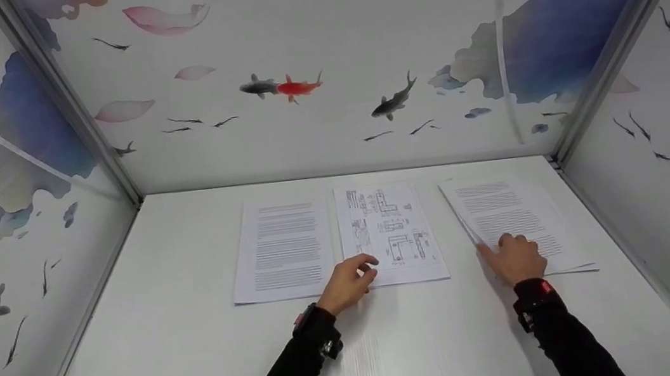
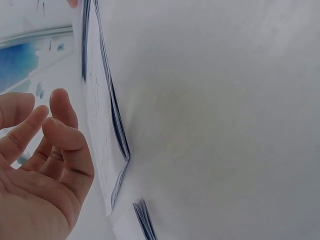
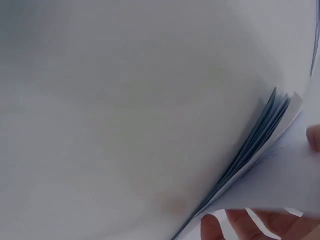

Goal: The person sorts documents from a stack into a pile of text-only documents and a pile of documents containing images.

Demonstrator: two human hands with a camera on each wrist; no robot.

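Observation:
Three stacks of white paper lie side by side on the white table. My right hand (image 1: 516,258) grips the near left part of the right stack (image 1: 496,200), which carries printed text. In the right wrist view its fingers (image 3: 245,225) show at the edge of a bent top sheet (image 3: 285,180), with fanned sheet edges (image 3: 257,135) beside it. My left hand (image 1: 350,282) hovers over the near left corner of the middle stack (image 1: 396,219), whose top page bears technical drawings. Its fingers (image 2: 67,137) are loosely bent and hold nothing.
A text-printed stack (image 1: 288,245) lies to the left of the middle one, its sheets squared up. White panels with painted fish (image 1: 259,87) and blue blots enclose the white table (image 1: 155,338) at the back and both sides. Metal posts (image 1: 69,105) stand at the back corners.

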